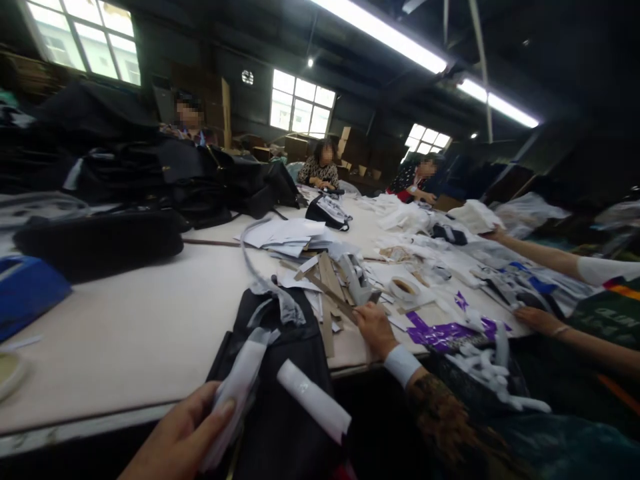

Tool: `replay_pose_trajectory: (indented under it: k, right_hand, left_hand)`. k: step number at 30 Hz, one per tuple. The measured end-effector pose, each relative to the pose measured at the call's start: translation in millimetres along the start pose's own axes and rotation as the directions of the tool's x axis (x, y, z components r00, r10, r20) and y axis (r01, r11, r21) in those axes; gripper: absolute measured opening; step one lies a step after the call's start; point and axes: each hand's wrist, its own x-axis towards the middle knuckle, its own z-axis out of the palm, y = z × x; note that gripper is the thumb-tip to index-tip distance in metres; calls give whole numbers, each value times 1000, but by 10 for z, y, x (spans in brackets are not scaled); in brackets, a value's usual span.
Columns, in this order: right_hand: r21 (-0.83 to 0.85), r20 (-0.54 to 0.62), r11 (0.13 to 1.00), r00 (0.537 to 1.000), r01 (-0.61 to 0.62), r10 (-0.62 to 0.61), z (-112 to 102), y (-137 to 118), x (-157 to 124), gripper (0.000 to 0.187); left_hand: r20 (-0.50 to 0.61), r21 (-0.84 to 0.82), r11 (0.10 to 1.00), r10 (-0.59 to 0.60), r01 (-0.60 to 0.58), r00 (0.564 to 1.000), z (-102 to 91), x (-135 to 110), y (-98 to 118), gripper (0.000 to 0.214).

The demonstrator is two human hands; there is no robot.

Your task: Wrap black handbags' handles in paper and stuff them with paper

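Note:
My left hand (pixel 183 427), low in the view, is closed round a strap wrapped in white paper (pixel 243 373), the thumb pressed on top. The strap belongs to a black bag (pixel 295 333) that leans over the table's front edge. A second white wrapper (pixel 314 399) lies across the bag. Grey strap material (pixel 290 308) in clear film rests at the bag's top. My right hand (pixel 376 330), just right of the bag, has its fingers closed on a long cardboard strip (pixel 336 299) at the strip pile. Blur hides the fingertips.
Black bags (pixel 190 173) are heaped at the left back. White sheets (pixel 287 233), a tape roll (pixel 403 289) and purple plastic (pixel 440 332) lie on the table (pixel 135 320). A blue object (pixel 33 290) sits far left. A co-worker's arms (pixel 545 257) reach in from the right; several people sit opposite.

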Motion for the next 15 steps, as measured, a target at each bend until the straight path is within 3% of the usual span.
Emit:
replay_pose_trajectory:
  k: [4,8,15]
  right_hand:
    - [316,11,947,998,-59,58,-29,-4,60,24]
    - [618,110,773,990,-141,93,-22,-108,63,27]
    - [829,272,480,957,-286,101,100,-289,-2,30]
  left_hand:
    - [55,-28,997,-69,70,996,61,-39,209,54]
    - [78,-18,998,-63,65,995,65,-35,194,54]
    - [90,35,998,-61,58,994,79,-68,262,50]
